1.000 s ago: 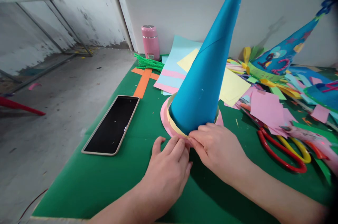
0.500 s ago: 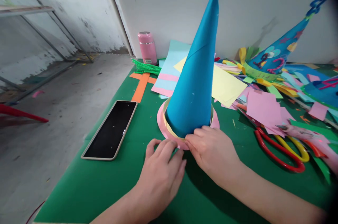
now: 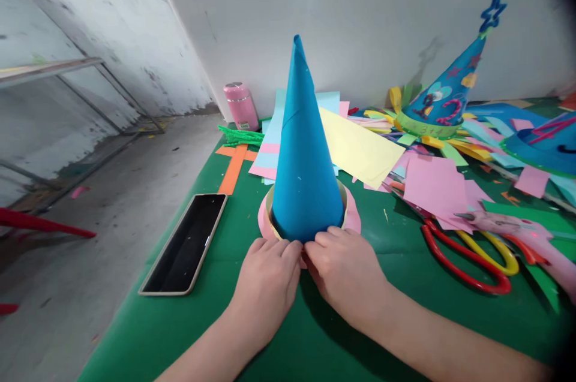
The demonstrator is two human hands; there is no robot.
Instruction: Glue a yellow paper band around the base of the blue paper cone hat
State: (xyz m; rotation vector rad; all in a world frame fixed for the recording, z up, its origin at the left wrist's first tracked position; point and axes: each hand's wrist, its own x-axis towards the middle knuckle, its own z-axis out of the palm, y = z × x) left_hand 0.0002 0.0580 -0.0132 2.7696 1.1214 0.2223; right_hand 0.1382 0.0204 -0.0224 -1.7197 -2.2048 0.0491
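A tall blue paper cone (image 3: 303,172) stands inside a pale yellow band with a pink paper brim (image 3: 265,217) around it, on the green table. My left hand (image 3: 267,280) is closed at the near edge of the ring, its fingertips pinching the band and brim. Right beside it, my right hand (image 3: 346,271) also pinches the near edge, close against the cone's base. The thumbs and fingertips of the two hands nearly meet and hide the part of the ring between them.
A phone (image 3: 184,244) lies at the left, with a pink bottle (image 3: 242,107) behind it. Red-handled scissors (image 3: 465,262), a pink glue gun (image 3: 517,226) and paper scraps lie at the right. A decorated cone hat (image 3: 445,91) stands behind them.
The cone has gone from leaning right to nearly upright. My left hand has moved up to the ring and closed on its edge beside my right hand. The camera view has shifted.
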